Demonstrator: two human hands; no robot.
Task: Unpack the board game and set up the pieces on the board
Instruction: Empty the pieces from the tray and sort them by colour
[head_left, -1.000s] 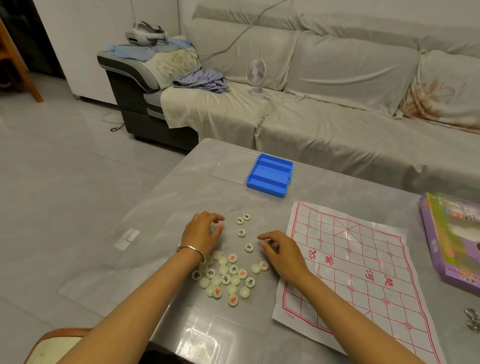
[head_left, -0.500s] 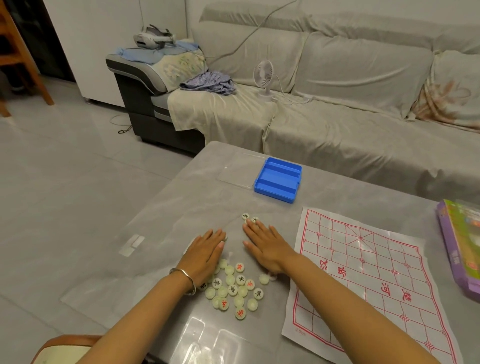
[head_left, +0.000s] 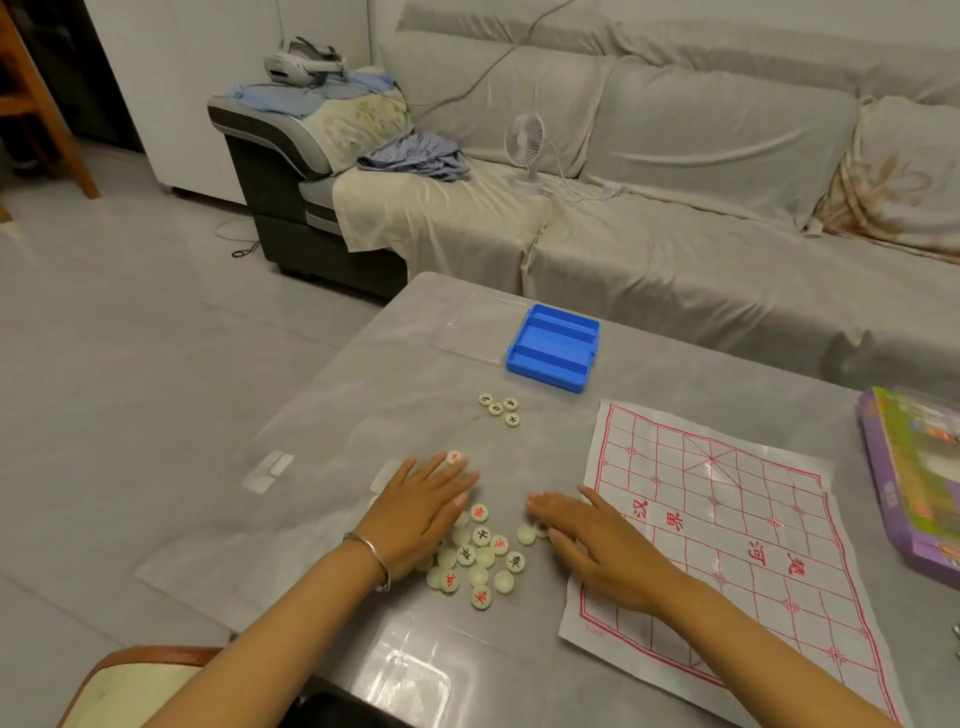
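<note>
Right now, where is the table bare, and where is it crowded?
Bare: red-lined paper board beyond the right hand, and grey tabletop between blue plastic tray and that board. Crowded: round white pieces beside the left hand.

On the grey stone desk (head_left: 363, 405), a heap of round white game pieces (head_left: 483, 558) lies left of the red-gridded paper board (head_left: 727, 519), four more pieces (head_left: 500, 408) behind the heap, the blue plastic tray (head_left: 553, 353) farther back.

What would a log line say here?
left hand: flat on piece pile | right hand: flat beside pile | board: spread out, no pieces seen on it | blue tray: empty
</note>
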